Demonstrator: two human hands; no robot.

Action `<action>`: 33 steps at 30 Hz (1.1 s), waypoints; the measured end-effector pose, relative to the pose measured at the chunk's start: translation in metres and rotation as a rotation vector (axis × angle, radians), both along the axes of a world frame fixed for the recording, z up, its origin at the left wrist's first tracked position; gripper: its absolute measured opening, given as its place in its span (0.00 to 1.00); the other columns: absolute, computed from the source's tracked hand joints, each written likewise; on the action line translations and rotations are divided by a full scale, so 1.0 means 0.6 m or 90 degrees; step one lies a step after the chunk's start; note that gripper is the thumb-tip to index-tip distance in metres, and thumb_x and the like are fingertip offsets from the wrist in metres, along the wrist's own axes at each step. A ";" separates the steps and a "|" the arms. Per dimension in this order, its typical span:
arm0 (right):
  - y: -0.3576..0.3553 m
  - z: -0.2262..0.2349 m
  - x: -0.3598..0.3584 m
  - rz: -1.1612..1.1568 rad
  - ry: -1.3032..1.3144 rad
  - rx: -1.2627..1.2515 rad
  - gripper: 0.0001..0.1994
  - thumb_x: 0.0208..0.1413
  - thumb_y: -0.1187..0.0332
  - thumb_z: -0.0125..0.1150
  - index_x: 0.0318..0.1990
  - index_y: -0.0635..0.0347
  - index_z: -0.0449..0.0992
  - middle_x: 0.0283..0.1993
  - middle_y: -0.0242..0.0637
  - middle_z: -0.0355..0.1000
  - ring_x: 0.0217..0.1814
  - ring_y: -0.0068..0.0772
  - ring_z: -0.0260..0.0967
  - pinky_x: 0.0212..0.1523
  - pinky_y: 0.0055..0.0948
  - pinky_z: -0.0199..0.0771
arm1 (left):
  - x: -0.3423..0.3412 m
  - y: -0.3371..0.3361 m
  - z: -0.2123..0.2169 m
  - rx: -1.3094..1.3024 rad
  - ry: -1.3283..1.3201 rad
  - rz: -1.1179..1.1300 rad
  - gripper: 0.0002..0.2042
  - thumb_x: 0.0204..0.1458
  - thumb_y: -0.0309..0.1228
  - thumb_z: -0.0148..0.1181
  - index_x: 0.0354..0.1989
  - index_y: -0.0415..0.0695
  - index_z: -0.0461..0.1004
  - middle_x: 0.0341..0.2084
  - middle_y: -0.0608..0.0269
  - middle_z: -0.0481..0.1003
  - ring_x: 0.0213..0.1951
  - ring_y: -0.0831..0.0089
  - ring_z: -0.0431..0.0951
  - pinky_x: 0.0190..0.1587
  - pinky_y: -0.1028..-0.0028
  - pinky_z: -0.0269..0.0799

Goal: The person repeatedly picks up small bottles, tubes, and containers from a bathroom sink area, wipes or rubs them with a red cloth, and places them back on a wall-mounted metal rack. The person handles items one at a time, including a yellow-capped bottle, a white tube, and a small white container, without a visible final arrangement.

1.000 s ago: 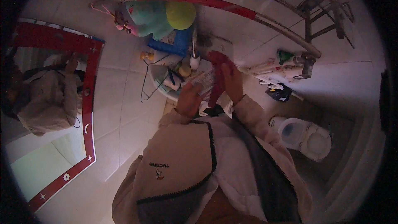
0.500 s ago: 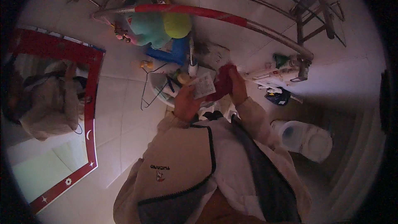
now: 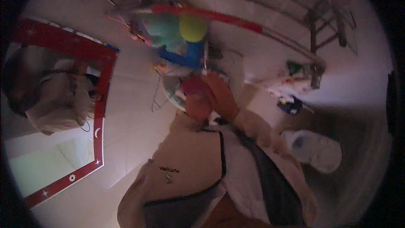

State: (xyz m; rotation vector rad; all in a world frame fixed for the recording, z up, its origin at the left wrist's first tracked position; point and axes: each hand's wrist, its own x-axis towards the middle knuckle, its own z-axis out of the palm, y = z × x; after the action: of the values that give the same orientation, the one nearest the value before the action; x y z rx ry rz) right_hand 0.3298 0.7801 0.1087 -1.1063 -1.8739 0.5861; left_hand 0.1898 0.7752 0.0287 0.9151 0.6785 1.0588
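Observation:
My two hands are close together in front of my chest, blurred by motion. A crumpled red cloth-like thing (image 3: 195, 85) shows above my left hand (image 3: 198, 104), which is closed on it. Against it on the right lies my right hand (image 3: 222, 94), its fingers pointing up and over the red thing's side. Whether those fingers grip it is hidden by the blur. A small whitish patch sits at the left edge of the red thing; I cannot make out what it is.
Beyond my hands stands a white basin (image 3: 172, 88), with a blue item (image 3: 184, 55) and a yellow-green round thing (image 3: 193, 28) behind it. A metal rack (image 3: 314, 33) spans the far wall. A red-framed mirror (image 3: 99, 101) is at left, a white toilet (image 3: 316, 150) at right.
My right hand has moved left against my left hand, bringing the red thing with it. The white printed paper that my left hand held up no longer shows clearly. The whole view has shifted slightly.

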 end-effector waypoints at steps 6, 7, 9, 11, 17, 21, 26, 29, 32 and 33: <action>0.042 0.059 -0.003 0.080 0.064 -0.076 0.18 0.57 0.74 0.47 0.56 0.60 0.69 0.61 0.48 0.65 0.65 0.51 0.59 0.65 0.46 0.56 | 0.020 0.013 0.032 -0.123 -0.169 0.010 0.21 0.62 0.44 0.45 0.59 0.47 0.65 0.58 0.59 0.66 0.60 0.63 0.66 0.63 0.64 0.61; 0.038 0.066 -0.001 0.079 0.064 -0.099 0.18 0.57 0.75 0.47 0.55 0.60 0.69 0.61 0.48 0.65 0.66 0.50 0.59 0.65 0.46 0.56 | 0.025 0.011 0.036 -0.147 -0.194 0.008 0.21 0.62 0.44 0.45 0.59 0.47 0.65 0.57 0.59 0.66 0.60 0.63 0.66 0.63 0.64 0.61; 0.043 0.091 -0.006 0.103 0.025 -0.036 0.17 0.57 0.76 0.47 0.55 0.61 0.69 0.61 0.47 0.65 0.65 0.49 0.60 0.65 0.45 0.56 | 0.029 0.022 0.044 -0.171 -0.243 0.005 0.20 0.63 0.43 0.45 0.59 0.46 0.64 0.57 0.59 0.67 0.59 0.64 0.66 0.63 0.65 0.62; 0.028 0.078 -0.017 0.107 -0.001 0.040 0.17 0.58 0.75 0.47 0.55 0.61 0.69 0.60 0.47 0.66 0.64 0.50 0.60 0.64 0.45 0.55 | 0.031 0.027 0.049 -0.164 -0.235 -0.023 0.20 0.63 0.43 0.45 0.59 0.46 0.64 0.57 0.59 0.67 0.59 0.65 0.66 0.63 0.65 0.62; 0.032 0.112 -0.003 0.045 0.012 -0.169 0.18 0.60 0.68 0.48 0.57 0.62 0.68 0.59 0.49 0.66 0.63 0.50 0.61 0.66 0.46 0.53 | 0.037 0.010 0.036 -0.044 -0.043 0.023 0.20 0.64 0.42 0.43 0.60 0.45 0.63 0.56 0.60 0.67 0.59 0.67 0.67 0.62 0.65 0.62; 0.033 0.003 -0.014 0.007 -0.104 0.128 0.18 0.59 0.68 0.47 0.57 0.58 0.68 0.56 0.49 0.68 0.59 0.53 0.63 0.63 0.47 0.57 | 0.037 0.020 0.033 -0.157 -0.270 0.086 0.22 0.64 0.46 0.42 0.61 0.48 0.63 0.57 0.62 0.67 0.59 0.65 0.67 0.62 0.62 0.62; 0.058 -0.016 0.027 -0.084 -0.179 0.051 0.16 0.60 0.65 0.48 0.53 0.58 0.71 0.52 0.45 0.71 0.55 0.49 0.68 0.59 0.43 0.61 | 0.017 0.023 0.134 -0.358 -0.618 -0.045 0.22 0.65 0.46 0.41 0.62 0.49 0.61 0.58 0.57 0.66 0.59 0.58 0.67 0.61 0.57 0.62; 0.052 -0.018 0.045 -0.056 0.034 -0.138 0.14 0.63 0.66 0.47 0.53 0.60 0.70 0.49 0.44 0.73 0.51 0.44 0.71 0.53 0.39 0.69 | 0.013 0.031 0.098 -0.376 -0.442 -0.004 0.30 0.61 0.54 0.42 0.62 0.44 0.60 0.58 0.51 0.65 0.59 0.54 0.65 0.65 0.56 0.57; 0.041 0.063 0.057 -0.118 0.330 -0.292 0.16 0.66 0.64 0.47 0.56 0.63 0.66 0.51 0.44 0.72 0.50 0.40 0.72 0.48 0.37 0.75 | 0.014 0.041 0.187 -0.406 -0.534 -0.063 0.23 0.65 0.42 0.42 0.63 0.40 0.58 0.59 0.45 0.64 0.58 0.50 0.67 0.63 0.55 0.62; 0.048 0.012 0.074 -0.130 0.386 -0.259 0.17 0.66 0.63 0.47 0.56 0.63 0.66 0.51 0.42 0.72 0.49 0.37 0.73 0.46 0.35 0.75 | 0.012 0.039 0.197 -0.424 -0.509 -0.036 0.23 0.65 0.41 0.43 0.63 0.39 0.58 0.58 0.45 0.64 0.58 0.50 0.67 0.62 0.56 0.63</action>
State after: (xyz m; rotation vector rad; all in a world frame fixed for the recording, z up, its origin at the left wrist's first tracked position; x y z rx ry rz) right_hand 0.3739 0.8091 0.1158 -1.1855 -1.1319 1.0759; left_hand 0.1968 0.7988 0.1469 -0.0897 0.2789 0.9487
